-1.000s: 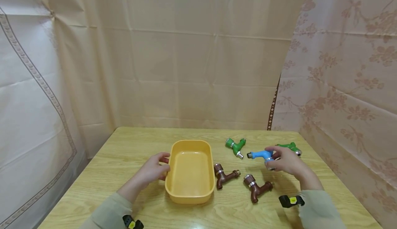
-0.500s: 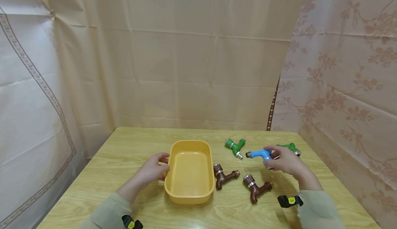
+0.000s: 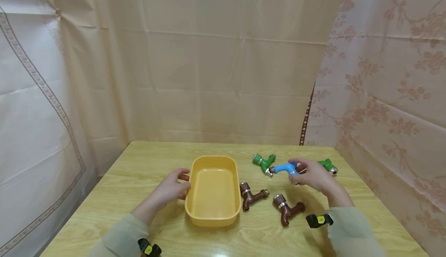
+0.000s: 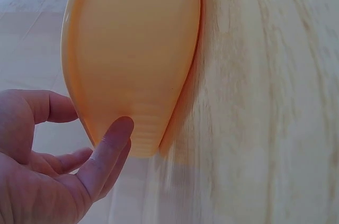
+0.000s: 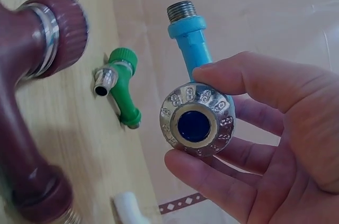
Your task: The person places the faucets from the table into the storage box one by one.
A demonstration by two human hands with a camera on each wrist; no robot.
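My right hand point(image 3: 312, 175) holds a blue faucet point(image 3: 285, 168) between thumb and fingers. In the right wrist view the faucet's round chrome knob point(image 5: 197, 121) with a dark blue centre faces the camera, and its threaded end points up. My left hand point(image 3: 173, 187) touches the outer left side of a yellow plastic basin point(image 3: 213, 223), which has nothing in it. In the left wrist view the fingertips point(image 4: 123, 128) lie against the basin's outer wall. A green faucet point(image 3: 266, 162) lies just beyond the blue one, which overlaps its spout in the head view.
Two brown faucets, one point(image 3: 251, 197) beside the basin and another point(image 3: 287, 210) nearer the front, lie on the wooden table point(image 3: 139, 164). A second green faucet point(image 3: 329, 165) is partly behind my right hand. Cloth curtains point(image 3: 223, 75) hang behind and beside the table.
My right hand has moved left with the blue faucet, whose threaded end now overlaps the green faucet's spout. My left hand and the basin have stayed in place.
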